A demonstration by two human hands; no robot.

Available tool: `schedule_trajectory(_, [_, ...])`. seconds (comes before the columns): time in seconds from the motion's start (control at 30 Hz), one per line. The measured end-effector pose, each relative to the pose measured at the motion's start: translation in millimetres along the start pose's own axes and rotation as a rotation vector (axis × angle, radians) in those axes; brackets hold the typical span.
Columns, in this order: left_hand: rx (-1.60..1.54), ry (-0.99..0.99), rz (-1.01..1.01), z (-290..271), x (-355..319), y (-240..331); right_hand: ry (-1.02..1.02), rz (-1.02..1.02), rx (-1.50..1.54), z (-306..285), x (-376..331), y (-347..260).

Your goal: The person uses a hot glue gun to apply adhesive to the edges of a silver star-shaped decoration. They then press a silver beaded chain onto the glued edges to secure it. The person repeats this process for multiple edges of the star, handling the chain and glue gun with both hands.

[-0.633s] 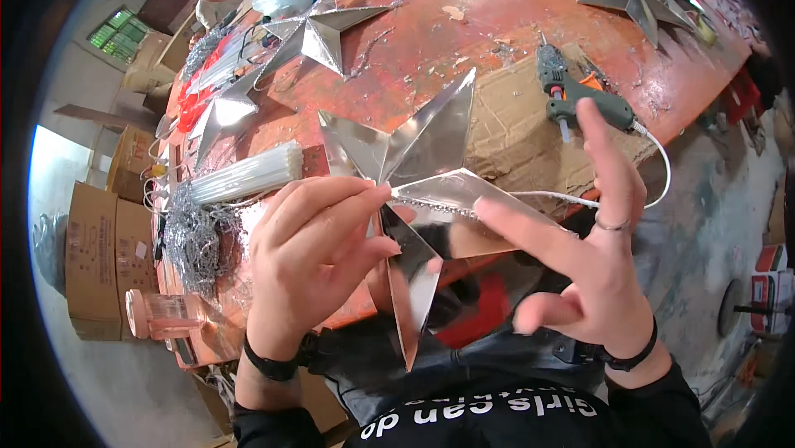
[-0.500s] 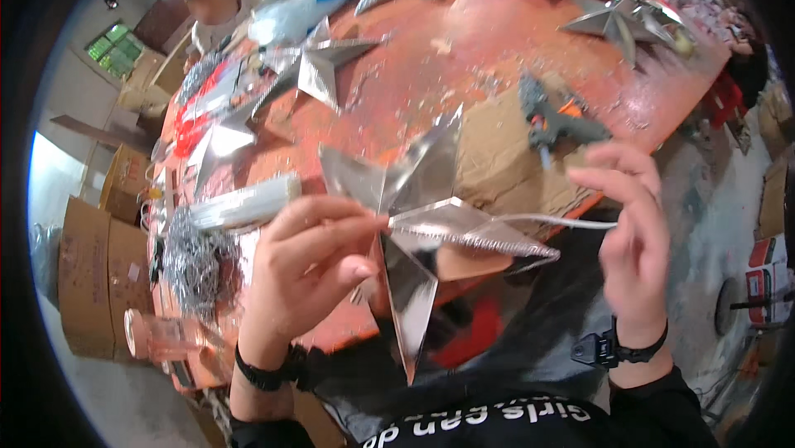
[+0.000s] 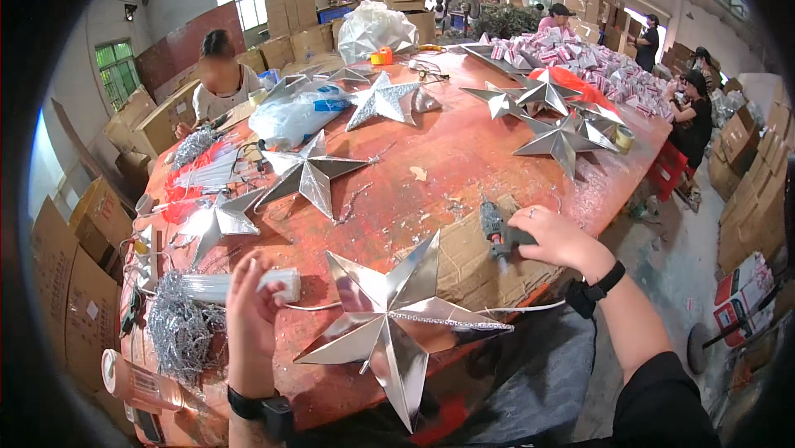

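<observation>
1. A red-orange desk (image 3: 447,142), littered with silver scraps, is spread with supplies in a busy workroom; other silver stars (image 3: 310,171) are laid farther back, possibly so that the near edge is kept for handwork.
2. A faceted silver star (image 3: 393,307) is laid ridged face up at the near edge, its lower arm appearing to project past it; it is touched by no hand, and is perhaps placed there so that every arm can be reached.
3. A flattened cardboard sheet (image 3: 464,270) is spread beyond the star, beneath a gray-green hot-glue gun (image 3: 494,224), presumably so that the desk is shielded from drips.
4. A tangle of silver strands (image 3: 184,324) is heaped at the left, likely for easy reach.
5. A bundle of translucent glue sticks (image 3: 204,286) is set just beside the tangle.
6. The right grip (image 3: 551,237) is closed around the gun's handle, with the nozzle directed away from the person, probably for safety; whether the gun is lifted cannot be told.
7. The left grip (image 3: 251,307) is raised before the glue sticks, about half open, fingers loosely curled; nothing is held.
8. Thin beaded trim (image 3: 451,322) is seen along the ridge of the star's right arm.
</observation>
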State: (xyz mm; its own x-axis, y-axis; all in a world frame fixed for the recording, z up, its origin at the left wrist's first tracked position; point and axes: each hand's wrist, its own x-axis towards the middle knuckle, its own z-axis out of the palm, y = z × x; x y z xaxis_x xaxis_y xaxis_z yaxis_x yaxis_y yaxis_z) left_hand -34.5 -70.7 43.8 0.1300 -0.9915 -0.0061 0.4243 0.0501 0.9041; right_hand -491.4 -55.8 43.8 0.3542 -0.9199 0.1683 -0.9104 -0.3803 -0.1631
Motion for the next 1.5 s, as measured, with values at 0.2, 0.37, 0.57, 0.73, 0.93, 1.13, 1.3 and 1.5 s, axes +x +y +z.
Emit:
schedule_trajectory(0.2, [-0.163,0.027,0.008,-12,-3,-2,0.374,0.159,0.005,-49,-6,-37])
schedule_trajectory(0.37, [-0.059,-0.153,-0.114,14,-15,-13,0.520,0.231,0.846,-61,-16,-97])
schedule_trajectory(0.57, [-0.074,-0.217,-0.093,15,-17,-14,0.290,-0.229,0.557,-45,-32,-125])
schedule_trajectory(0.73, [0.072,-0.239,0.044,12,-19,-12,0.280,-0.276,0.479,-36,-28,-145])
schedule_trajectory(0.93, [0.173,-0.157,0.176,17,-21,-12,0.275,-0.317,0.411,-32,-21,-145])
schedule_trajectory(1.13, [0.168,-0.199,0.201,15,-23,-10,0.282,-0.289,0.477,-23,-16,-146])
schedule_trajectory(1.3, [0.224,-0.214,0.203,14,-23,-11,0.274,-0.295,0.470,-20,-15,-139])
schedule_trajectory(1.5, [0.280,-0.189,0.196,18,-24,-11,0.246,-0.305,0.482,-22,-13,-139])
